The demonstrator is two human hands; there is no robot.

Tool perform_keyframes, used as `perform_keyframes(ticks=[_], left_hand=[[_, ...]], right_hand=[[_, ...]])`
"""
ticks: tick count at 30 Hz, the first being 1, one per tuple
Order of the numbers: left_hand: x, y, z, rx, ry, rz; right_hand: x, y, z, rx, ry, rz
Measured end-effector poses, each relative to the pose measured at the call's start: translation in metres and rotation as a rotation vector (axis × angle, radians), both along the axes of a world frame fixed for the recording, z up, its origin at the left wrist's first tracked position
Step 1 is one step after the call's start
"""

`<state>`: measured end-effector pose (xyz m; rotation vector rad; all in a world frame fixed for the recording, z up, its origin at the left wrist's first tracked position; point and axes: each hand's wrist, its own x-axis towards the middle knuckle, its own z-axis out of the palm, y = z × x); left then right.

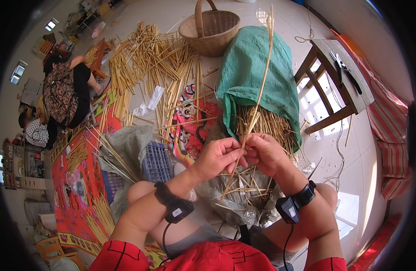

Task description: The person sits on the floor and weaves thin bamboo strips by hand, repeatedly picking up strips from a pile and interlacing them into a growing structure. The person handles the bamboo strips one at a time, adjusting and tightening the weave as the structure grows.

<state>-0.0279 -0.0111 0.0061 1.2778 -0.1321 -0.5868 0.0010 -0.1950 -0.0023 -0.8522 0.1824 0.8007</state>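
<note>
A long, thin, dry plant stalk [263,81] runs up and away from my hands, its pale frayed tip rising past the green sack. My left hand [220,156] pinches it between thumb and fingers. Close beside it, my right hand [264,152] is also closed on the stalk, so the two hands nearly touch. The stalk's lower end slants down below my left hand. Just beyond my hands, a green woven sack [257,63] lies with its mouth toward me, packed with a bundle of dry stalks [269,126]. Cut pieces [248,187] are strewn on clear plastic under my hands.
A wicker basket [214,38] stands beyond the sack, beside a heap of cut stalks [149,54]. At right, pliers-like cutters [345,72] rest on a wooden stool [327,52]. A blue plastic crate [160,162] sits left, near a red floral mat [70,180]. Other people [66,90] sit far left.
</note>
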Motion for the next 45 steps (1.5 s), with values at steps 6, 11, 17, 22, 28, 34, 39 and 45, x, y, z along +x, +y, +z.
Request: perform_keyframes(ticks=[6,11,17,22,28,34,39,45], left_hand=[[0.002,0.000,0.001,-0.003,-0.013,-0.027],[0.002,-0.001,0.001,0.045,-0.032,-0.022],[0.002,-0.002,-0.003,0.098,-0.035,0.017],[0.003,0.001,0.001,-0.046,0.048,-0.016],[0.003,0.005,0.003,-0.175,0.107,-0.092],[0.002,0.009,0.006,-0.218,0.148,-0.163],[0.000,0.008,0.011,-0.219,0.160,-0.324],[0.004,0.006,0.005,-0.089,0.042,-0.125]], right_hand=[[-0.002,0.002,0.013,0.025,-0.002,-0.008],[-0.002,0.000,0.011,-0.053,-0.082,-0.051],[-0.003,0.001,0.022,-0.349,-0.410,-0.009],[0.004,-0.007,0.026,-0.254,-0.366,0.108],[0.004,-0.010,0.010,0.032,-0.174,0.131],[0.004,-0.011,0.011,0.112,-0.099,0.246],[0.000,-0.006,0.006,-0.290,-0.191,0.195],[-0.008,-0.017,-0.018,-1.584,-0.907,0.927]])
